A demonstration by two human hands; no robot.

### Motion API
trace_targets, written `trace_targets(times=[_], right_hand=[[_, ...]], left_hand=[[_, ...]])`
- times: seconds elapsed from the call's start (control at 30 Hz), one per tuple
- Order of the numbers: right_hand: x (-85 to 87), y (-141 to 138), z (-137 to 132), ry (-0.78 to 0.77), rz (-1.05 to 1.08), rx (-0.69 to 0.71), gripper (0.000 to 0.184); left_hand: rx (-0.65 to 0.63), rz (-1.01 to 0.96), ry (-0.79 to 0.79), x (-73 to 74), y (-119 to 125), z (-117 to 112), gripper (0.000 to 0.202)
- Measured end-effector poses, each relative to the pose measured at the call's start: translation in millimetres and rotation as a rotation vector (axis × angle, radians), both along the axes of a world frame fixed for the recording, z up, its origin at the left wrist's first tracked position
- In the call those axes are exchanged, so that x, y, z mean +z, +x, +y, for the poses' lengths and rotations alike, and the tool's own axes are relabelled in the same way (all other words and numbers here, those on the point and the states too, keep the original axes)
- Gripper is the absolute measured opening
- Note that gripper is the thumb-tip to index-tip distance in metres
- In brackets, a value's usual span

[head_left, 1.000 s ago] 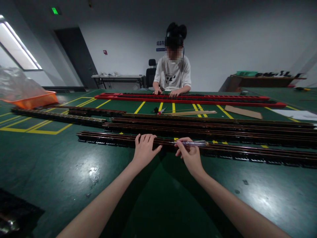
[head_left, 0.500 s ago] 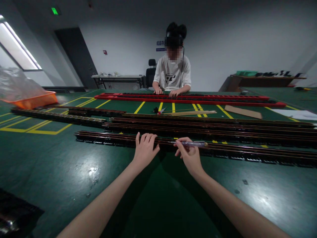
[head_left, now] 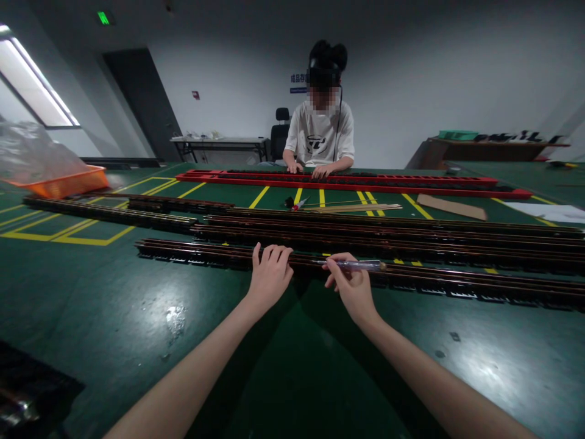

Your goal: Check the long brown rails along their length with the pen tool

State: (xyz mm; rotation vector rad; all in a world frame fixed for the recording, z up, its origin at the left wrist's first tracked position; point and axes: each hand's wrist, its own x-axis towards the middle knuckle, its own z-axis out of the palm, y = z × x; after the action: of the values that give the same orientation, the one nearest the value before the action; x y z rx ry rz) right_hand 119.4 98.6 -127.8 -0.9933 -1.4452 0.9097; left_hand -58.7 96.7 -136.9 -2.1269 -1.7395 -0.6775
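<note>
A long black strip (head_left: 192, 251) with thin copper-coloured rods along it runs across the green table in front of me. My left hand (head_left: 270, 274) is closed over this strip, fingers bent across its top and thumb on the near side. In my right hand (head_left: 351, 283) is a slim screwdriver (head_left: 365, 266) with a clear handle, pinched between thumb and fingers. Its thin shaft points left along the strip, close to my left hand. Whether the tip touches the strip I cannot tell.
Several similar strips (head_left: 411, 235) lie just beyond. Farther off are thin sticks (head_left: 361, 208), a cardboard piece (head_left: 450, 207) and a red rail (head_left: 247, 181), where a co-worker's hands (head_left: 322, 171) rest. An orange basket (head_left: 68, 183) with plastic bags stands at left.
My left thumb has drawn in towards the fingers. The screwdriver stays in my right hand, almost unmoved, and the view has shifted slightly.
</note>
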Motion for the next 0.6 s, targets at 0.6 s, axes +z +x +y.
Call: trace_targets(times=[0.6], right_hand=[[-0.5,0.0,-0.1,0.003,-0.014,0.004,0.025]], left_hand=[[0.01,0.002,-0.012,1.2,-0.9,-1.8,0.037]])
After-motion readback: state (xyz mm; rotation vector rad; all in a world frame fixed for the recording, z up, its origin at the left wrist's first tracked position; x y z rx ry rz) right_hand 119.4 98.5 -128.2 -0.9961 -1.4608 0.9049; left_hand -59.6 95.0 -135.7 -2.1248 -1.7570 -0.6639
